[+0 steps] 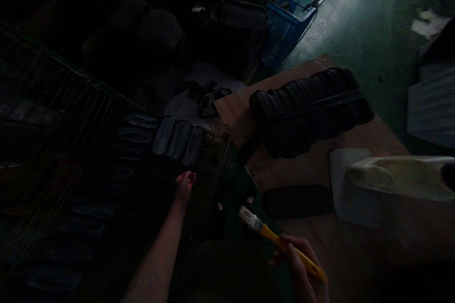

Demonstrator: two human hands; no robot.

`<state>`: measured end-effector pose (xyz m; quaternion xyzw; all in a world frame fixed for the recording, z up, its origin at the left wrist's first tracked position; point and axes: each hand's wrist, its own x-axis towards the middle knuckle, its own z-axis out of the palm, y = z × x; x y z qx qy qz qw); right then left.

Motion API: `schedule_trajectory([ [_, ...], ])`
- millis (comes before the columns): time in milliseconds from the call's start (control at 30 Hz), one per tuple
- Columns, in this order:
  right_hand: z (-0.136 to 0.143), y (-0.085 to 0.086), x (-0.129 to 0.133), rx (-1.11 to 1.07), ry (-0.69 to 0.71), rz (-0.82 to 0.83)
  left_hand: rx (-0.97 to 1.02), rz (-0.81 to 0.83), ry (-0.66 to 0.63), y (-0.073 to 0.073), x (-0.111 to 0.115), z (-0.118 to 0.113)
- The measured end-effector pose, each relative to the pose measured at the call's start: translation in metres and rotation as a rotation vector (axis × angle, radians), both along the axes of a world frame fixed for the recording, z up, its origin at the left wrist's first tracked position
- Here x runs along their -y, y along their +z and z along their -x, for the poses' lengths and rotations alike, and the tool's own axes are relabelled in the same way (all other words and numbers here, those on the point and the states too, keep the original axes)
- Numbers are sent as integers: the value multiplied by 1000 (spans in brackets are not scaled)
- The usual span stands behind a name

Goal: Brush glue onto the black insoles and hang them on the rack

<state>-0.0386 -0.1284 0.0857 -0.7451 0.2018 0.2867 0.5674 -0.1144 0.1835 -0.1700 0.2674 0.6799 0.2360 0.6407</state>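
My right hand (302,262) is wrapped round the yellow handle of a paintbrush (272,236). The brush points up and left, and its bristles carry pale, whitish matter. My left hand (186,179) is over the wire rack (215,147), its fingers loosely curled and slightly apart with nothing visible in them. Just beyond it lie three oblong pads (177,139) with a whitish, streaky coating. More coated pads (94,208) run down the rack towards me. A dark oblong pad (297,201) lies on the wooden board, to the right of the bristles.
On the board (231,106) sits a long stack of dark pads (313,104), bound by a strap. A pale plastic bottle (408,177) lies at the right over a whitish sheet (350,199). A blue crate (295,14) stands beyond on the green floor (366,33). Much is dark.
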Motion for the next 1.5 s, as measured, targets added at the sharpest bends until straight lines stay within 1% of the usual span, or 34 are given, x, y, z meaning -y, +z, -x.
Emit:
schedule_trajectory([
  [67,-5,3,17,70,5,26,-36,-5,-49,14,10,7],
  [100,-8,3,27,121,12,45,-53,-19,-79,24,18,9],
  [133,-12,2,37,179,25,63,-71,-43,-128,36,29,9],
  [200,-18,0,55,304,54,100,-78,-113,-299,65,59,5],
  [267,-24,-5,68,407,87,130,-26,-177,-553,97,97,-8],
  [333,-28,-11,73,470,146,128,76,-155,-783,126,138,-27],
  [367,-29,-14,73,487,193,113,115,-139,-875,137,157,-37],
  [400,-30,-17,71,500,245,92,127,-152,-923,145,172,-47],
  [433,-30,-20,69,513,295,74,121,-182,-946,150,185,-55],
  [467,-31,-22,67,521,338,62,108,-223,-952,152,194,-63],
  [533,-30,-27,61,523,402,53,69,-306,-932,150,204,-73],
  [633,-31,-33,59,481,466,36,24,-360,-918,140,207,-78],
  [733,-35,-37,66,467,467,49,-5,-381,-899,135,208,-78],
  [800,-39,-39,77,489,428,111,-12,-396,-867,136,209,-78],
  [867,-43,-39,90,547,388,224,-27,-414,-857,137,210,-78],
  [933,-46,-40,100,652,359,343,-49,-429,-869,138,210,-78],
  [1000,-46,-40,102,779,367,404,-66,-422,-884,139,210,-79],
  [1067,-40,-40,94,876,436,413,-76,-396,-888,142,209,-80],
  [1167,-23,-39,68,927,614,416,-92,-360,-898,147,208,-82],
  [1233,-11,-38,52,929,697,363,-92,-317,-884,151,208,-84],
  [1267,-6,-38,47,919,710,322,-88,-289,-872,153,207,-84],
  [1333,0,-38,46,855,681,239,-68,-248,-853,155,207,-85],
  [1367,-1,-39,49,802,643,208,-58,-242,-855,155,206,-85],
  [1433,-9,-41,64,696,533,180,-47,-250,-876,154,204,-84],
  [1500,-24,-45,85,641,419,228,-43,-260,-896,152,203,-84],
])
